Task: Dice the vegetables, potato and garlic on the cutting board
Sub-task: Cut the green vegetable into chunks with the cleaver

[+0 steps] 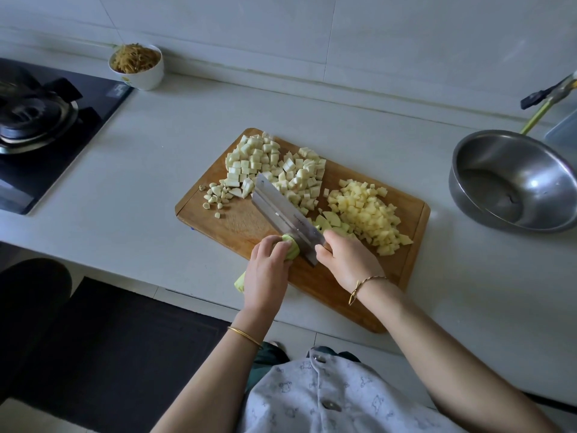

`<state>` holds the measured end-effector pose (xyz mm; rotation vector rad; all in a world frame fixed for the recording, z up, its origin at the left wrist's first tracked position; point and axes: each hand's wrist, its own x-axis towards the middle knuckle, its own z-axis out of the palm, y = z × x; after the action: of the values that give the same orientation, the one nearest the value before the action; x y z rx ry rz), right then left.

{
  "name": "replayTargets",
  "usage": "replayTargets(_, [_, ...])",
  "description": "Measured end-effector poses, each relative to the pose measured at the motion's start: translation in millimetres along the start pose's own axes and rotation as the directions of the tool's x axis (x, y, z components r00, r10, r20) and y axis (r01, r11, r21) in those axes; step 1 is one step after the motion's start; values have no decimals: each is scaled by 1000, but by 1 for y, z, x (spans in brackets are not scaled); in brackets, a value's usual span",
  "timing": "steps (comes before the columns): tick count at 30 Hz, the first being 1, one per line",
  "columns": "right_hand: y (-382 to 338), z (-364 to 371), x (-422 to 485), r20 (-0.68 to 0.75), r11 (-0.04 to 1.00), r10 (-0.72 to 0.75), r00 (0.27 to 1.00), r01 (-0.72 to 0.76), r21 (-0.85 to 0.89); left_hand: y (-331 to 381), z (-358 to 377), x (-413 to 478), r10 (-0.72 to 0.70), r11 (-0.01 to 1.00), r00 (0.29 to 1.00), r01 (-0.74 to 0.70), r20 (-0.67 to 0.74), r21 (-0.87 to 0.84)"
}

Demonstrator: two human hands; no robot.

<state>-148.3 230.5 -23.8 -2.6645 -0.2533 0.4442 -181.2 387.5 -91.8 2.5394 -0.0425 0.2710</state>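
Observation:
A wooden cutting board (237,226) lies on the counter. My left hand (267,273) presses a long pale green vegetable (292,246) down near the board's front edge; its other end pokes out at my wrist. My right hand (346,260) grips the handle of a steel cleaver (281,210), whose blade rests against the vegetable's cut end. A few green slices (329,219) lie just right of the blade. A pile of white dice (274,167) covers the far side, yellow potato dice (368,214) the right side, and cut garlic pieces (215,195) the left corner.
An empty steel bowl (512,182) stands right of the board. A white bowl of noodles (137,65) sits by the back wall. A black gas hob (40,120) with a burner fills the left. A container edge and a green-handled tool are at the far right.

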Motion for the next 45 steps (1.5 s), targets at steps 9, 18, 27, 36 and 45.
replayTargets(9, [7, -9, -8, -100, 994, 22, 995, -12, 104, 2, -1, 0, -5, 1000, 1000, 5, -23, -7])
replayTargets(18, [4, -9, -9, -59, 996, 8, 998, -2, 93, 1, 1, 1, 0, 1000, 1000, 0, -24, 9])
replayTargets(27, [-2, 2, 3, 6, 1000, -29, 1000, 29, -6, -1, 3, 1, -1, 1000, 1000, 1, -17, 6])
replayTargets(36, [8, -4, 0, -60, 988, 59, 997, -49, 149, 1, 2, 3, -15, 1000, 1000, 15, -19, -11])
replayTargets(45, [2, -12, -3, -49, 995, 10, 999, -5, 97, 2, 2, 4, 10, 1000, 999, -10, -32, -9])
